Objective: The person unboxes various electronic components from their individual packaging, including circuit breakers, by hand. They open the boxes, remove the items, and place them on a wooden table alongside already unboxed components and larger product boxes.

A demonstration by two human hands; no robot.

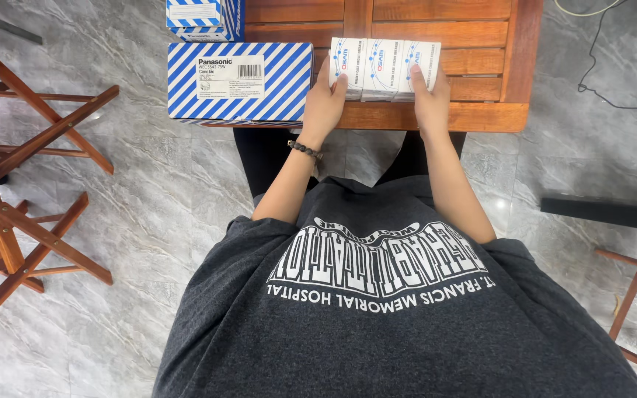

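A row of three small white boxes (385,68) sits side by side near the front edge of the wooden tabletop (481,44). The row's long axis runs left to right, parallel to that edge; each box stands lengthwise away from the person. The left hand (324,103) presses the row's left end and the right hand (430,99) its right end, both closed against the boxes. A blue-and-white striped carton (239,81) lies just beside the left hand, overhanging the tabletop's left corner. Bare slats stay open to the right and beyond.
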